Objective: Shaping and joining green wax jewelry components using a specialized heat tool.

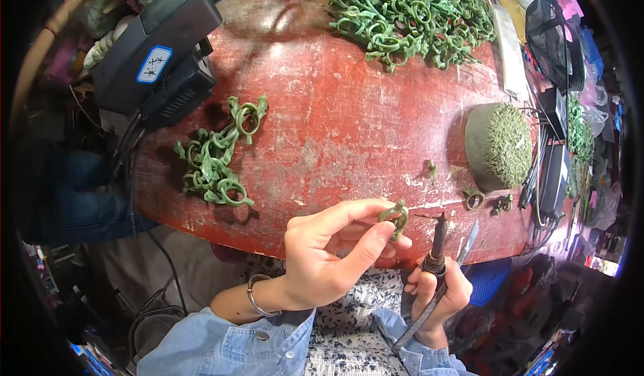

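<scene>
My left hand (329, 255) pinches a small green wax ring (400, 215) between thumb and fingertips, above the table's near edge. My right hand (446, 292) is closed round a dark electric wax pen (437, 245), held upright. Its thin bent tip points left toward the ring, with a small gap between them. A narrow pale blade (468, 242) sticks up beside the pen from the same hand; its handle is hidden. A grey cord (421, 322) runs down past my right wrist. Loose green pieces, a small ring (473, 199) among them, lie right of the pen.
A large heap of green wax rings (416, 17) covers the far side of the red table (322, 121). Joined green rings (218, 158) lie at left, near a black device (157, 40). A round block with a rough green top (506, 144) stands at right beside cables and black boxes (553, 181).
</scene>
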{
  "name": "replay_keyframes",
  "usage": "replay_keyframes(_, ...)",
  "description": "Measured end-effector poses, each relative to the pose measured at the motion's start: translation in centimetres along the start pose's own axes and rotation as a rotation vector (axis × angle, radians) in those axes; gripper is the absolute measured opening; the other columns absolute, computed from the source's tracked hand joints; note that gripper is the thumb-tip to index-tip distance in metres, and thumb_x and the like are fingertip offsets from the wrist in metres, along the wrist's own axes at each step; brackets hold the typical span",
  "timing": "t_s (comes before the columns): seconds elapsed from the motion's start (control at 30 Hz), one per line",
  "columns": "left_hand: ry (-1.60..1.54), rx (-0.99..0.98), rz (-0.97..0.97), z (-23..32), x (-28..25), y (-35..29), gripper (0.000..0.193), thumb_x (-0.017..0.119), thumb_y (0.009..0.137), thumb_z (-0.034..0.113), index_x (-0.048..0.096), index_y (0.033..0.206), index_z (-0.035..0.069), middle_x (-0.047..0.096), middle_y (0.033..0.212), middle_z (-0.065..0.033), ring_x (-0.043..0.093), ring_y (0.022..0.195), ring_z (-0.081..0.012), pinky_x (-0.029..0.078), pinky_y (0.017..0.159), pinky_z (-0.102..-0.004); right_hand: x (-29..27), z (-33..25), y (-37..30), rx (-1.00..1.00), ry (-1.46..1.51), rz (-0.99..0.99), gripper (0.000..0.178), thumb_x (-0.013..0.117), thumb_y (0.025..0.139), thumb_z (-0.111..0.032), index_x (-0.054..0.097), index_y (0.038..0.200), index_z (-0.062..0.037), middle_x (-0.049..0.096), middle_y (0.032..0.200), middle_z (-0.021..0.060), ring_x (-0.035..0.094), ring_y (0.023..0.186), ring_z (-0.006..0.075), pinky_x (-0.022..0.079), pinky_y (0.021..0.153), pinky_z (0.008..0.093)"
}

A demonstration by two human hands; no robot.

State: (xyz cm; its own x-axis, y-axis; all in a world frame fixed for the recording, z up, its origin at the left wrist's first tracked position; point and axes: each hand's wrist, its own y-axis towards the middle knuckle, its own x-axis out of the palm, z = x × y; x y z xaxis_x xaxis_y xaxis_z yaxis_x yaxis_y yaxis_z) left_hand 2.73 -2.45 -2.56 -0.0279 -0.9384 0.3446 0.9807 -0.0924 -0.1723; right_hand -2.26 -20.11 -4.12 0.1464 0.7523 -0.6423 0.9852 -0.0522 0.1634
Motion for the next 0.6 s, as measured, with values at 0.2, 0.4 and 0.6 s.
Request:
replay_keyframes(0.2,-0.134,-0.025,0.024,-0.1,0.1,-0.1,0.015,0.045,0.088,0.002,0.051,0.098,-0.008,0.060,0.096,-0.0192,0.064,0.072,-0.0191,0.055,0.062,-0.0269,0.0,-0.4,0.0,0.133,0.205,0.016,0.039,0.056,0.084,-0.033,0.053,0.076,0.0050,0.052,0.053,0.0028,0.048,0.040,0.0055,0.036,0.037,0.0165)
replay_keyframes(0.4,-0.264,0.046,-0.024,0.0,-0.9,0.2,0.015,0.039,0.087,-0.001,0.051,0.095,-0.007,0.060,0.087,-0.0184,0.063,0.076,-0.0210,0.054,0.065,-0.0296,-2.2,-2.5,2.4,0.270,0.370,0.011,0.031,0.063,0.080,-0.023,0.054,0.080,0.0068,0.053,0.055,0.0031,0.051,0.044,0.0069,0.040,0.041,0.0192)
replay_keyframes(0.6,-0.415,-0.135,0.057,1.0,-1.1,0.4,0.015,0.041,0.087,0.000,0.052,0.097,-0.004,0.060,0.083,-0.0148,0.062,0.073,-0.0211,0.050,0.062,-0.0282,-2.1,-6.8,8.7,0.302,0.372,-0.079,0.005,0.060,0.079,-0.001,0.057,0.082,0.0021,0.048,0.054,-0.0021,0.046,0.041,0.0049,0.033,0.038,0.0187)
